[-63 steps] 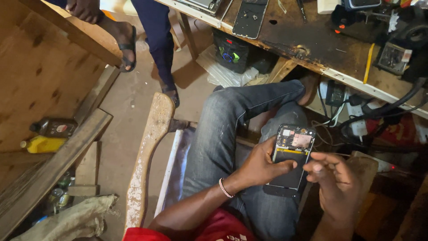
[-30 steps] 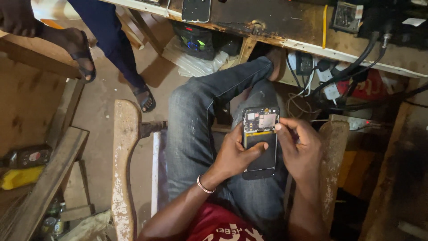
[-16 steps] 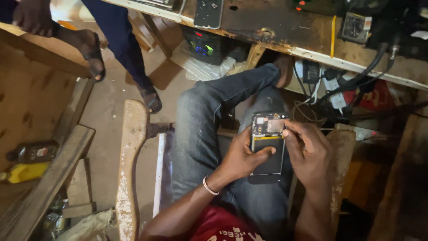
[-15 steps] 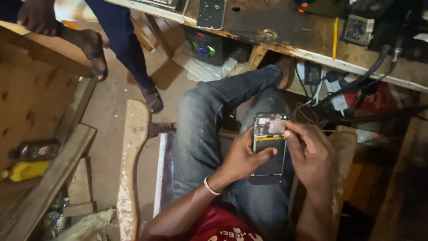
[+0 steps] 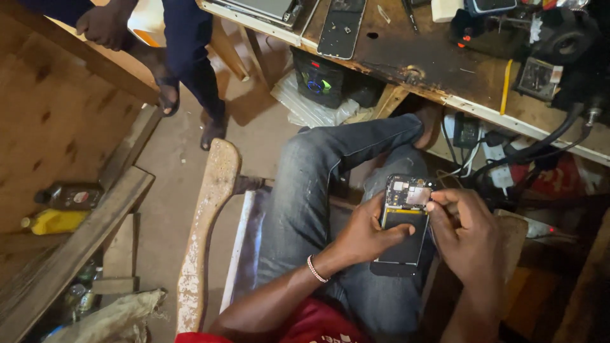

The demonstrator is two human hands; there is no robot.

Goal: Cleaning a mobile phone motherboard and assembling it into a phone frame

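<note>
I have one view only, from the camera on the person's head. It looks steeply down over the lap, close to both hands (image 5: 413,235) low and right of centre. The frame is tilted: the cluttered surface (image 5: 445,63) runs slantwise across the top, the floor (image 5: 254,133) at left.

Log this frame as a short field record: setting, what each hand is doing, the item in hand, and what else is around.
Setting: cluttered repair bench, person seated, head view looking down at the lap
Left hand: cradles the opened phone from the left, thumb across its dark battery
Right hand: fingertips at the phone's upper right edge, by the exposed circuit board
Phone state: back cover off, resting over the jeans
Workbench: another phone lying flat, a meter, cables
Nearby: another person's legs standing at upper left; bottles on a wooden shelf
</note>
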